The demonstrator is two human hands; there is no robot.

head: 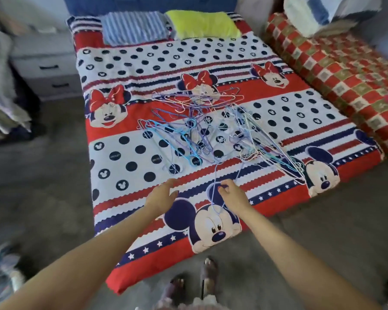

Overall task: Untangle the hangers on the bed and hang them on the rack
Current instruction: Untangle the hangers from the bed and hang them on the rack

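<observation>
The bed [126, 153] fills the middle of the room, low to the floor, spread with a red, white and navy cartoon-mouse cover. Up at its head lie a striped blue pillow [133, 26] and a bright yellow-green pillow [201, 24], side by side. Just beside the bed on the right sits a mattress [336, 70] in a red checked cloth, and off to the left stands a grey set of drawers [47, 68].

Right in the centre of the bed sprawls the pile of hangers [202, 128] — thin wire ones in blue, purple, pink and white, hooks and shoulders all crossed over one another. One blue hanger [215, 186] trails out of the pile toward the foot of the bed.

And here are both bare arms reaching in from the foot end. The right hand [232, 194] has its fingers curled, pinching that blue hanger near its lower end. The left hand [162, 194] is spread, fingers loose, gripping nothing, hovering just above the cover beside the right one.
</observation>
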